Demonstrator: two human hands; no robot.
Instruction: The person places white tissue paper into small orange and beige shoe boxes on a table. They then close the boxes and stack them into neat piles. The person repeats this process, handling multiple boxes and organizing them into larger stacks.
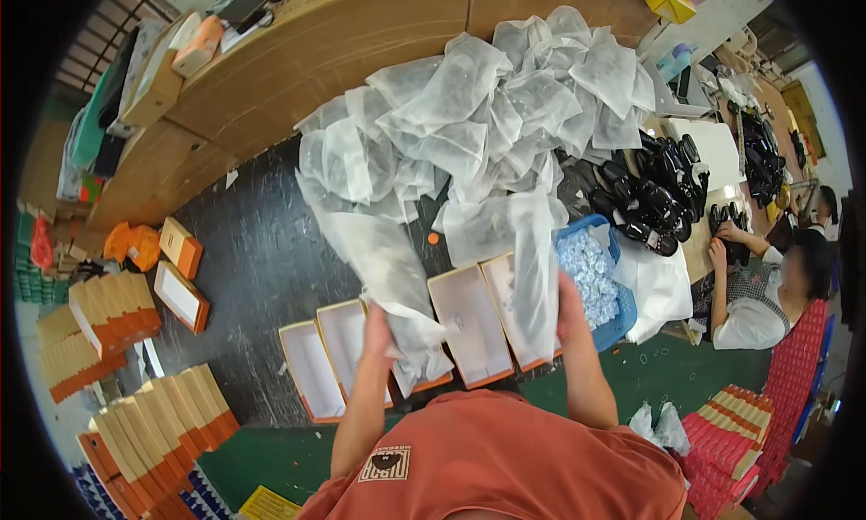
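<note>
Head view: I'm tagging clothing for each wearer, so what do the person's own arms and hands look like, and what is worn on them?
Both forearms are bare, with no gloves, watch or rings that can be made out on the left hand or the right hand. The person wears an orange-red short-sleeved T-shirt with a small pale rectangular patch bearing a dark emblem.
</note>
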